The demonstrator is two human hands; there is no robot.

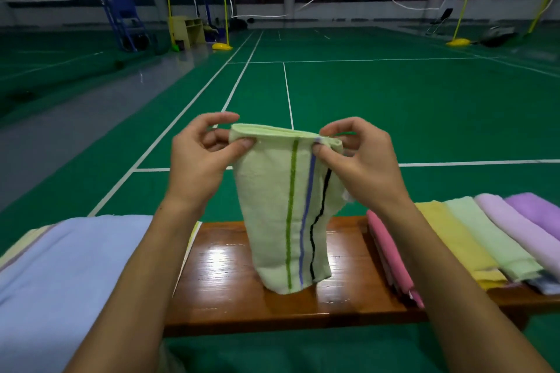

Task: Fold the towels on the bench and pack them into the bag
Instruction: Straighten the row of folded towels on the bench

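Fingers point(247, 144) and thumbs are pinched closed on the top corners of the pale green striped towel point(288, 215), held by the left hand point(201, 157) and right hand point(354, 157). It is hung upright, probably to align edges, its bottom resting mid-bench point(230, 291). Folded towels point(472, 239) are lined along the bench's right end.

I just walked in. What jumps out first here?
Two hands, the left hand and the right hand, pinch the top corners of a pale green striped towel hanging over the wooden bench. Folded pastel towels line its right end.
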